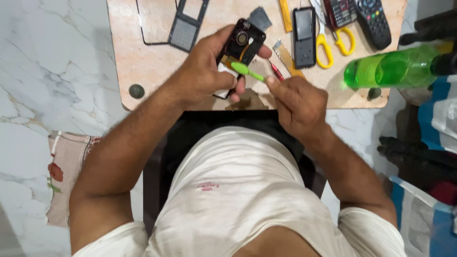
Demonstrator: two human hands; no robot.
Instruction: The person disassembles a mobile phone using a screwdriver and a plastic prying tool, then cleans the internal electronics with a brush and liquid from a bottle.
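Observation:
My left hand [207, 71] grips an opened black phone body [243, 44] with its camera ring and orange inner parts showing, held above the near edge of the small table [143, 66]. My right hand [297, 104] pinches the handle of a green toothbrush [247, 71], whose head rests against the lower part of the phone body. A red-handled screwdriver [276, 71] lies on the table just beyond my right hand.
On the table lie a phone frame with a keypad [185, 26], a black phone [303, 35], yellow-handled scissors [328, 40], a remote control [375, 21], another keypad phone [340, 12] and a green bottle [390, 69] on its side. A folded cloth [64, 176] lies on the marble floor at left.

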